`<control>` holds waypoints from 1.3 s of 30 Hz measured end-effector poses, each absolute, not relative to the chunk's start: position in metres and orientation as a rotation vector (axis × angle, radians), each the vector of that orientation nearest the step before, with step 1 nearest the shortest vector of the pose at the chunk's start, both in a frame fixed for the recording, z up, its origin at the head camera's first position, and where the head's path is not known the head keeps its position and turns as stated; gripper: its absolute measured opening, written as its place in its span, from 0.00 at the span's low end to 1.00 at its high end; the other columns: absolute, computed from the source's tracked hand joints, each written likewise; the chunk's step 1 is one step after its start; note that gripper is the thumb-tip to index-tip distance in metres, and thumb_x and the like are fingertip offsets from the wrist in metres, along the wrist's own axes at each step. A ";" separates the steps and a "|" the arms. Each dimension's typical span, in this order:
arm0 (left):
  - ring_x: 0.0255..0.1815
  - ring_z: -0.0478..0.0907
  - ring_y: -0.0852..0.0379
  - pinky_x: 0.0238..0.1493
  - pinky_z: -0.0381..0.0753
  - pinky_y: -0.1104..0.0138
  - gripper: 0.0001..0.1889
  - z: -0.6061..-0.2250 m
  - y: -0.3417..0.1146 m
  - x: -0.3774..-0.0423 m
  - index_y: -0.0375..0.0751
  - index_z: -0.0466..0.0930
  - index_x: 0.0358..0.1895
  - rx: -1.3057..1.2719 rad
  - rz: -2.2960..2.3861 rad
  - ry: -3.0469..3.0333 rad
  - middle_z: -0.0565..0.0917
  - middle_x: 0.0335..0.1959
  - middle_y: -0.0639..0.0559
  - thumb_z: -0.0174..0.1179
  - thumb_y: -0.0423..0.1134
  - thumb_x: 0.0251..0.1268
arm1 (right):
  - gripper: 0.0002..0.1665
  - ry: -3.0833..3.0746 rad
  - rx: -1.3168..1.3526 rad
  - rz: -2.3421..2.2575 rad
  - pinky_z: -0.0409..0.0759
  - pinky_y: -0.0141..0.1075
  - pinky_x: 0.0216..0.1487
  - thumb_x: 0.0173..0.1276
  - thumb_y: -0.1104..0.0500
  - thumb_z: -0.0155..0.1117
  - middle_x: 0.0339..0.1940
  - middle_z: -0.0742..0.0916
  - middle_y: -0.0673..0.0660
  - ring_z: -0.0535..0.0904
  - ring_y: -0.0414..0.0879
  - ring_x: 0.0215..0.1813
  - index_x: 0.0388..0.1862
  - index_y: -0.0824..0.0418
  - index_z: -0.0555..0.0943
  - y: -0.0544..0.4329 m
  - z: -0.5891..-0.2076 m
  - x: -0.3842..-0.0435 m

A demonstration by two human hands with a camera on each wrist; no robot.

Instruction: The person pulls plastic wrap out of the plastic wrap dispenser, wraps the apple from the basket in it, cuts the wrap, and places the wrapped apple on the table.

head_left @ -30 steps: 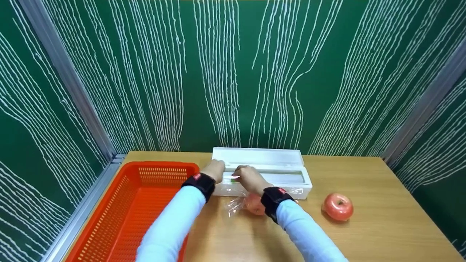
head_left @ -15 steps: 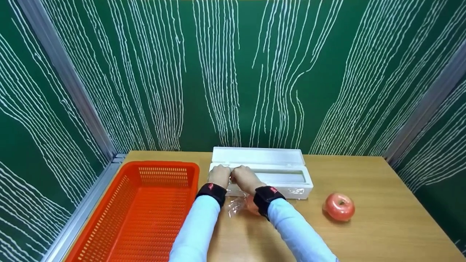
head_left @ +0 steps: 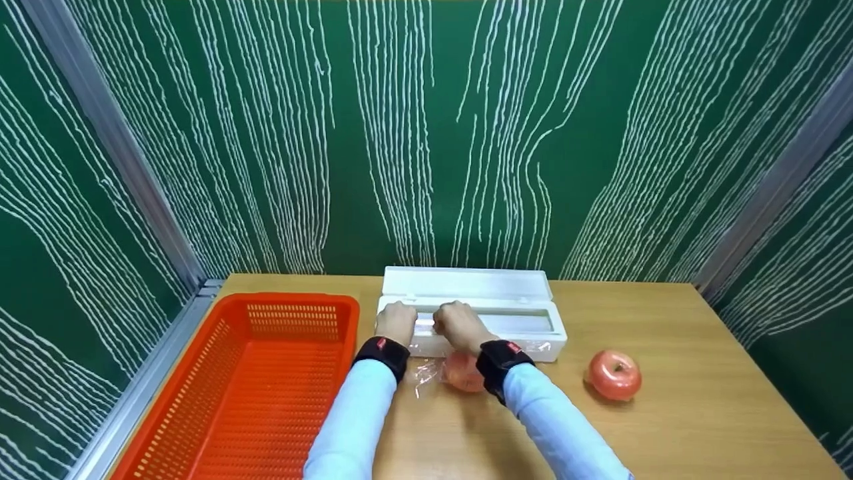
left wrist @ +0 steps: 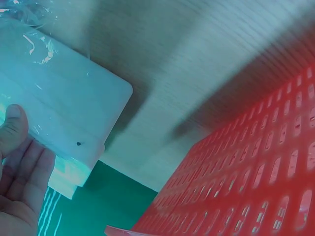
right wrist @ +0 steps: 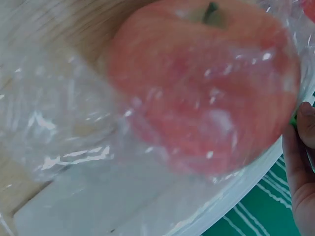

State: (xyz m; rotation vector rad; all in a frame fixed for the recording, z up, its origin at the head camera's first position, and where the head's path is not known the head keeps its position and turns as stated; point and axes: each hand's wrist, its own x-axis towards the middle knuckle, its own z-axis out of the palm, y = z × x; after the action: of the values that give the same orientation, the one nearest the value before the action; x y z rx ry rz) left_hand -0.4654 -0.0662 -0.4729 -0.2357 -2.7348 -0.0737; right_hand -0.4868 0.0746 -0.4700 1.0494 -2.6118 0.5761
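A white cling film box [head_left: 526, 347] stands on the table with its lid raised at the back. At the box's left end, my left hand [head_left: 397, 323] grips the front wall, thumb [left wrist: 15, 123] outside and fingers [left wrist: 32, 169] over the top edge. My right hand [head_left: 461, 327] is a little to the right over the same edge. Its thumb and forefinger pinch a small green slide cutter [right wrist: 294, 119], mostly hidden. Just in front of the box sits a red apple [head_left: 462, 373], partly covered by clear crumpled cling film [head_left: 424, 375]. The right wrist partly hides this apple in the head view.
A long orange-red plastic basket [head_left: 350, 310] stands on the left of the table. A second red apple [head_left: 614, 375] lies to the right on the wooden table [head_left: 693, 400]. Behind the box rises a green wall [head_left: 460, 200] with white wavy lines.
My left hand came right and down to the box's left end, close to the right hand. Since then the right hand has shifted slightly right, opening a gap between the hands.
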 end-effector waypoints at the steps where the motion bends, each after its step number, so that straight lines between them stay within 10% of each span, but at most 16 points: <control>1: 0.27 0.81 0.47 0.26 0.82 0.58 0.11 -0.473 -0.067 -0.465 0.43 0.85 0.23 -0.232 -0.080 -2.737 0.83 0.24 0.44 0.52 0.32 0.55 | 0.11 -2.622 1.041 0.586 0.55 0.29 0.19 0.40 0.73 0.56 0.13 0.67 0.45 0.59 0.40 0.19 0.08 0.61 0.71 0.076 -0.469 -0.487; 39: 0.25 0.80 0.48 0.24 0.81 0.59 0.11 -0.476 -0.066 -0.464 0.41 0.84 0.21 -0.216 -0.084 -2.684 0.82 0.22 0.43 0.53 0.29 0.53 | 0.10 -2.660 0.959 0.549 0.69 0.32 0.22 0.41 0.74 0.57 0.16 0.79 0.52 0.70 0.42 0.20 0.11 0.61 0.76 0.108 -0.471 -0.484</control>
State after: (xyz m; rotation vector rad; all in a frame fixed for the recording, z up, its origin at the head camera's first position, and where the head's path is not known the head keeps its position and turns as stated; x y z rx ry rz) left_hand -0.4640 -0.0661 -0.4760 -0.2163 -2.6842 -0.0841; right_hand -0.4843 0.1081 -0.4711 0.9588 -2.6598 0.5495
